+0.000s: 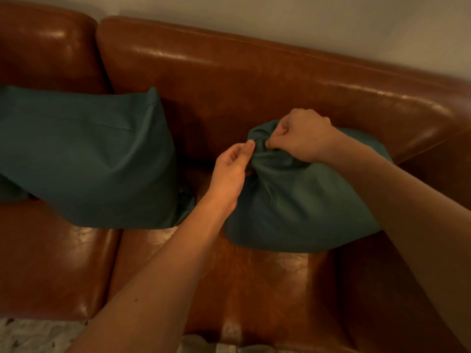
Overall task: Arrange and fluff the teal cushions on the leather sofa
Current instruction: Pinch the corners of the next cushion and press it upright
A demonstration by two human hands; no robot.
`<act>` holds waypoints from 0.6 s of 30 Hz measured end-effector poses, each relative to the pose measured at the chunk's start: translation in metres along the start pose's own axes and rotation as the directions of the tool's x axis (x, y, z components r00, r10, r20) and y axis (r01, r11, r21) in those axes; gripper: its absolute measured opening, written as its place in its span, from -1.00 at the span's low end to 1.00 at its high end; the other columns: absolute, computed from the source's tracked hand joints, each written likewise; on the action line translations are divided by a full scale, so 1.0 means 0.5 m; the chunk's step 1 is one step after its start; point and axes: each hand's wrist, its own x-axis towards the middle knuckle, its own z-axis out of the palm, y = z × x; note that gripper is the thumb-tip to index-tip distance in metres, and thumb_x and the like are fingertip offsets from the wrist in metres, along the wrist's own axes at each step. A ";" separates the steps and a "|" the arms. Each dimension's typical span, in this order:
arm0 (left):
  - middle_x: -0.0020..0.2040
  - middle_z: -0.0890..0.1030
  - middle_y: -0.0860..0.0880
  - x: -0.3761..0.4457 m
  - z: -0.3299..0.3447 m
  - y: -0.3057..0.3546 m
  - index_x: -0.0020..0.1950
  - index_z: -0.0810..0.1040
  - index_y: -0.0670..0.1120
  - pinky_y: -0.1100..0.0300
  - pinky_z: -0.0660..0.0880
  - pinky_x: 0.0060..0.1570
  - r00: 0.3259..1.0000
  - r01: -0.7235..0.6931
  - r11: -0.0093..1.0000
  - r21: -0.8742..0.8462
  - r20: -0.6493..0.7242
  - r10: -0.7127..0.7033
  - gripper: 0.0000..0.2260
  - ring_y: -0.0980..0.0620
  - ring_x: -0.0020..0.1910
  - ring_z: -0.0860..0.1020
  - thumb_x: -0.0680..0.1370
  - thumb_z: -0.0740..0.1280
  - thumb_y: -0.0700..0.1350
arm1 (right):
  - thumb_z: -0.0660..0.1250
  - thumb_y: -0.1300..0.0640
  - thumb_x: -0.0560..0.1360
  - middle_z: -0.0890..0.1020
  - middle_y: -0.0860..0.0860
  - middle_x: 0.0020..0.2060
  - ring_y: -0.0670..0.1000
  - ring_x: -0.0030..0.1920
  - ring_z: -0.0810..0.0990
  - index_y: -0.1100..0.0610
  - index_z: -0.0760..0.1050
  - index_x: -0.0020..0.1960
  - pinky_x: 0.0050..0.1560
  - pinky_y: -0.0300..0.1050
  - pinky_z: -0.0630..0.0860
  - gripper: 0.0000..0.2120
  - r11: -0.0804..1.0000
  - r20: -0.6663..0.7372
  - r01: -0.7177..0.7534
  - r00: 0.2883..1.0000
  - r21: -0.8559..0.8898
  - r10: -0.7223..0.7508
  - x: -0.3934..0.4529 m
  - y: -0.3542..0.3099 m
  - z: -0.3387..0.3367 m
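Cushions counted: two teal cushions are seen in full, and a sliver of further teal fabric is glimpsed at the far left edge (whether it is a third cushion cannot be told).
Held cushion (300, 200): it is set right of centre in the frame, on the seat and leaned against the backrest; its upper left corner is bunched into folds.
Right hand (300, 135): it is placed on top of the bunched corner, fingers curled, the fabric pinched between thumb and fingers.
Left hand (230, 171): it is brought in from below and to the left of the same corner, the fabric nipped between thumb and fingertips, just beside the right hand.
Cushion relative to hands: the bulk of the held cushion is spread below and to the right of both hands.
Second cushion (86, 159): it is found at the left of the frame, propped against the backrest, untouched and apart from both hands.
Leather sofa (254, 80): one brown sofa is shown, with glossy seat pads and backrest filling most of the frame.
Wall (331, 19): a pale strip is seen along the top.
Floor (38, 337): a light speckled patch is visible at the lower left.
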 end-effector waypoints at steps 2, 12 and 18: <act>-0.21 0.53 -0.07 -0.004 0.001 -0.004 -0.12 0.49 -0.13 0.07 0.48 -0.06 0.982 -0.140 0.971 0.193 -0.096 0.161 -0.79 0.03 -0.17 0.51 0.62 0.25 -0.02 | 0.40 -0.11 0.46 0.60 -0.08 -0.29 0.08 0.02 0.59 0.02 0.58 -0.25 0.14 0.11 0.45 -0.77 0.992 -0.024 0.025 0.999 0.126 -0.022 0.002 -0.004 -0.021; -0.26 0.53 0.00 -0.036 0.064 0.022 -0.19 0.46 -0.08 -0.01 0.48 -0.21 0.882 -0.287 0.743 0.604 -0.137 0.451 -0.75 -0.02 -0.26 0.52 0.47 0.38 0.08 | 0.36 -0.08 0.52 0.59 -0.07 -0.40 -0.15 -0.37 0.53 0.13 0.63 -0.16 -0.36 -0.23 0.38 -0.72 0.960 -0.073 0.134 0.990 0.246 -0.119 0.007 -0.007 -0.067; -0.31 0.50 -0.02 -0.045 0.063 0.009 -0.20 0.47 -0.13 -0.11 0.46 -0.20 0.875 -0.330 0.738 0.589 -0.103 0.473 -0.90 -0.09 -0.27 0.50 0.50 0.28 -0.15 | 0.16 0.22 0.59 0.50 -0.06 0.16 -0.08 0.21 0.45 0.00 0.58 0.21 0.11 -0.26 0.30 -0.69 0.965 -0.012 0.185 0.982 0.185 -0.186 0.031 0.015 -0.079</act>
